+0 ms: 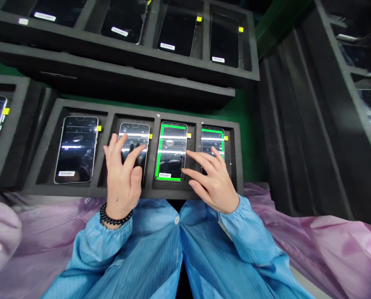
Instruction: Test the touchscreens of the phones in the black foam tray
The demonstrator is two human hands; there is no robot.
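A: Where's the third phone (170, 160) sitting?

B: I'm seeing it lying face-up in the near tray (173, 193), third from the left. Green bars (174, 127) are running along its top, left side and bottom; the right edge is showing only fine marks (183, 162).

A: So, how far along?

B: I'm calling it mostly done, right edge left. The fourth phone (212, 139) is showing green on top and right; a hand is hiding its lower part, can't tell there. The second phone (137, 131) and first phone (77, 158) are showing dark screens, no green: unstarted or finished, I can't tell.

A: Hands?

B: The right hand (214, 182) is resting loosely spread, pinching nothing, two fingertips meeting the third phone's right edge. The left hand (122, 178) is reaching over the second phone, fingers apart, holding nothing; can't tell if it's pressing.

A: Further out?

B: I'm getting a back tray (254, 54) holding more dark phones, stacked trays (297, 124) standing right, and pink clothing (353, 245) showing on both sides.
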